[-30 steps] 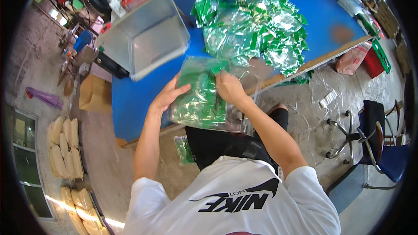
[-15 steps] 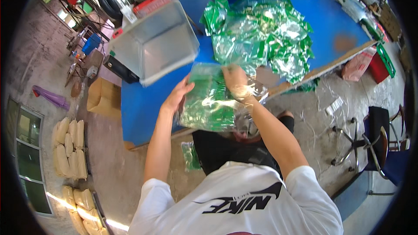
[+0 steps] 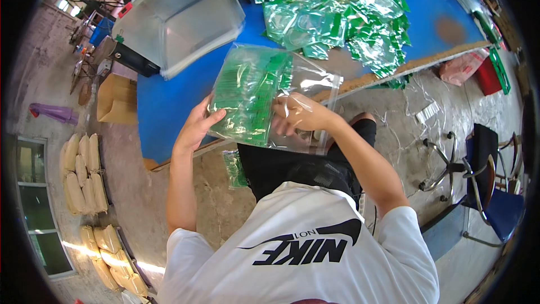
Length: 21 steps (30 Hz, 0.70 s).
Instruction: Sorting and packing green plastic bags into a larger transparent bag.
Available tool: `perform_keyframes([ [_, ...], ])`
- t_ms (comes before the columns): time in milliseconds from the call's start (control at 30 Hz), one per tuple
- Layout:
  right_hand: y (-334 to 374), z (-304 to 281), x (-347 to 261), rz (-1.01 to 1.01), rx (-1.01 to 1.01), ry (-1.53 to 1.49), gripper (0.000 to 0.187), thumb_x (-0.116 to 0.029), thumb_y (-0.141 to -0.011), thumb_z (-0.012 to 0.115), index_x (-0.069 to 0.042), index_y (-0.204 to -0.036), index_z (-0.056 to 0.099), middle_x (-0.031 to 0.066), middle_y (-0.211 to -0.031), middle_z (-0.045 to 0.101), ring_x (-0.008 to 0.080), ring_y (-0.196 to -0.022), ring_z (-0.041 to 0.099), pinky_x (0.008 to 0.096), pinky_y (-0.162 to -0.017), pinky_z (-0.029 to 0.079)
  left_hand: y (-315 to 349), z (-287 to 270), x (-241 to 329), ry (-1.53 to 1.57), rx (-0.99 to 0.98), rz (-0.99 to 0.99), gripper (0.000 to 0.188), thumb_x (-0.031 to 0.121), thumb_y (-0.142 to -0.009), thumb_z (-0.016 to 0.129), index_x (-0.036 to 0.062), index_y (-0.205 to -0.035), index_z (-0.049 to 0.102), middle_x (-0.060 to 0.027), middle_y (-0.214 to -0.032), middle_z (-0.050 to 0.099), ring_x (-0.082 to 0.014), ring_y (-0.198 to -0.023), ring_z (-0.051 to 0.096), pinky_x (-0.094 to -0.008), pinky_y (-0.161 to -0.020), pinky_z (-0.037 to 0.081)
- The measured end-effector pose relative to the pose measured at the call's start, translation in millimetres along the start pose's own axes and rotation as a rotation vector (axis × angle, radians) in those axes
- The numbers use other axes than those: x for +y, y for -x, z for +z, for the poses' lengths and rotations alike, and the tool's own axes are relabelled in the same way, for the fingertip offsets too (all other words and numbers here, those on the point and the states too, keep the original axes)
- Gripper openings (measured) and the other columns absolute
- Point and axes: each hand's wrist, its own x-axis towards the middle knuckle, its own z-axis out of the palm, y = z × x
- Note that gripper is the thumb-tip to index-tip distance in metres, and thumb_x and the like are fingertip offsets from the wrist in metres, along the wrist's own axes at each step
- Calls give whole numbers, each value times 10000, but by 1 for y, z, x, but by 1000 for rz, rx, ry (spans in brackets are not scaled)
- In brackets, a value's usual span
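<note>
Above my lap, in front of the table's near edge, is a clear plastic bag (image 3: pixel 316 85) with a stack of flat green-and-clear packets (image 3: pixel 244 98) in its left part. My left hand (image 3: pixel 197 124) grips the bag's left edge, thumb on the front and fingers behind. My right hand (image 3: pixel 301 112) shows through the clear film at the bag's right part and appears to be inside it. Its fingers are curled against the right edge of the packets. A large pile of similar loose green packets (image 3: pixel 337 19) lies on the table beyond my hands.
The blue table (image 3: pixel 169 118) carries a translucent plastic bin (image 3: pixel 194 22) at the left. A cardboard box (image 3: pixel 117 98) stands left of the table. A green packet (image 3: pixel 233 169) lies below the near edge. Swivel chairs (image 3: pixel 478 163) are at the right; tan sacks (image 3: pixel 84 174) lie at the left.
My right hand has moved from the bag's upper part down to the right edge of the packets. The bag is raised slightly and moved left, its clear right part now spread out.
</note>
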Motion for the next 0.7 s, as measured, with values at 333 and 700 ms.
perform_keyframes([
  [333,-76,-11,27,-176,558,-99,479,-402,-997,568,65,-977,671,148,-813,687,252,-767,621,413,-769,499,-11,-36,-15,-58,-128,-131,772,278,-952,701,-90,-1520,330,-167,-1555,408,-237,-1440,380,-354,-1191,271],
  [700,-87,-41,12,-226,893,397,422,-344,-908,669,62,-795,649,259,-789,662,436,-785,659,455,-729,510,-110,1,-4,-2,-38,58,928,207,-941,718,-74,-1576,102,-221,-1648,196,-263,-1512,243,-346,-1203,244],
])
